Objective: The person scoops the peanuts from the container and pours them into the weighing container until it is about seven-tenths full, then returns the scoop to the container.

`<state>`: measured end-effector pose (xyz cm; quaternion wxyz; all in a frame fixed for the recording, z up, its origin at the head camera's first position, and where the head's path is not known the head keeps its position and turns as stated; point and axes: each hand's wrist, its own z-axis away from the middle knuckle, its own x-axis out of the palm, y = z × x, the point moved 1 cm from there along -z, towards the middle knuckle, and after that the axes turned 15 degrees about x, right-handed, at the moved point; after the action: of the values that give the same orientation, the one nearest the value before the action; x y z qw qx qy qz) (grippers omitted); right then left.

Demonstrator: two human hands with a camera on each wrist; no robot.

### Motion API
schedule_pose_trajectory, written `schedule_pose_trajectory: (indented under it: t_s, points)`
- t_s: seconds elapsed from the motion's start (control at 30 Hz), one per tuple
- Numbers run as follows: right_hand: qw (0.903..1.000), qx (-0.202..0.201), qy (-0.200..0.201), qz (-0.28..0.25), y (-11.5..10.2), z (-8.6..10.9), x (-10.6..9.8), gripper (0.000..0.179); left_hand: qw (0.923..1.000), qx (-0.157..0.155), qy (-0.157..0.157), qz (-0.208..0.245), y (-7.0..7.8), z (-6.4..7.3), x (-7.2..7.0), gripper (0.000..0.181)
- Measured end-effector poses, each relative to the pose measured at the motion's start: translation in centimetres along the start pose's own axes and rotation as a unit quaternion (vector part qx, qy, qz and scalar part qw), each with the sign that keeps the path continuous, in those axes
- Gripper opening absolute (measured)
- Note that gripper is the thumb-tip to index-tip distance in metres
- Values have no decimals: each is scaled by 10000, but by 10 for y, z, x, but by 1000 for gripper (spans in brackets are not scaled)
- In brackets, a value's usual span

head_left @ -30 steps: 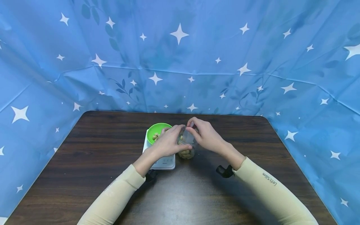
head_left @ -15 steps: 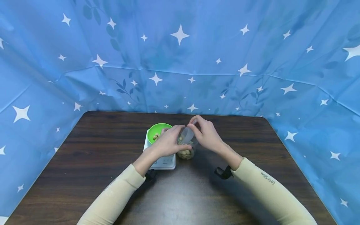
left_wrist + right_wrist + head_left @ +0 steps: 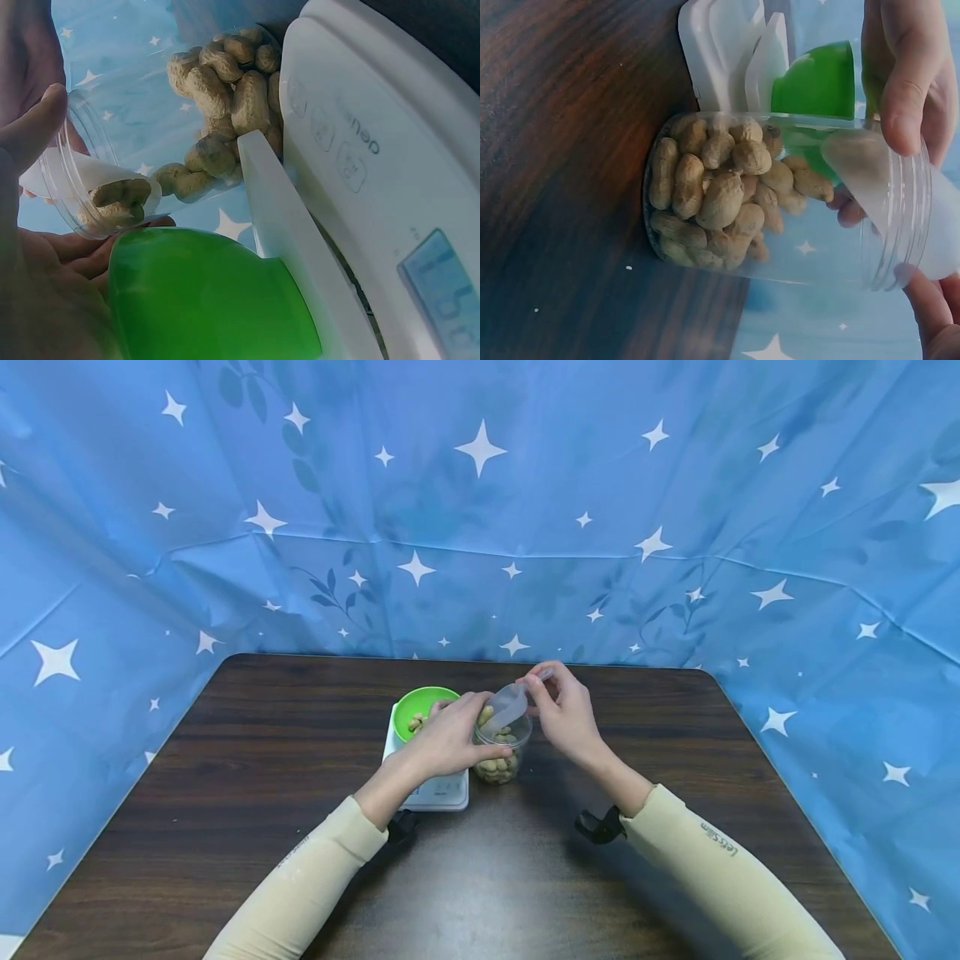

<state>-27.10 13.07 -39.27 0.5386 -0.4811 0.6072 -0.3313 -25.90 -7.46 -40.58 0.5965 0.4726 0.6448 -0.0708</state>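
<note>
A clear plastic jar (image 3: 517, 745) stands on the table, its lower half filled with peanuts in their shells (image 3: 721, 199). My left hand (image 3: 444, 739) grips it near the mouth, fingers behind and thumb in front. With thumb and fingers, my right hand (image 3: 567, 714) pinches the handle of a translucent white scoop (image 3: 507, 706). The scoop's bowl slants into the jar's mouth, and a few peanuts lie in it (image 3: 120, 199). Left of the jar, a green bowl (image 3: 425, 696) holds several peanuts and sits on a white kitchen scale (image 3: 444, 795); my left hand partly covers both.
The scale stands right beside the jar, its display (image 3: 441, 281) lit but hard to read. Dark wooden table (image 3: 262, 777) surrounds these things. A blue star-patterned cloth (image 3: 480, 510) hangs behind the far table edge.
My right hand has risen and moved right, drawing the scoop up inside the jar's mouth so that more of it shows, with a peanut visible at its edge. My left hand keeps its place.
</note>
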Motion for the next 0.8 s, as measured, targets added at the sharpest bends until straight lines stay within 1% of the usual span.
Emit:
schedule_pose_trajectory:
  t_s: [0.1, 0.17, 0.33, 0.43, 0.8]
  points:
    - [9997, -26, 63, -238, 0, 2, 0, 22, 10000, -15, -57, -12, 0, 0, 0, 86]
    - [9995, -37, 144, -296, 1, 3, 0, 22, 9999, -39, -97, -10, 1, 0, 0, 87]
    - [9983, 68, 304, -489, 3, 4, -1, 23, 9998, -84, -171, -48, 1, 0, 0, 89]
    - [9972, 126, 351, -645, 4, 5, -1, 24, 9998, -82, -182, -86, 1, 0, 1, 89]
    - [9937, 125, 478, -1003, 12, 8, -2, 25, 9996, -65, -226, -163, 0, 1, 2, 91]
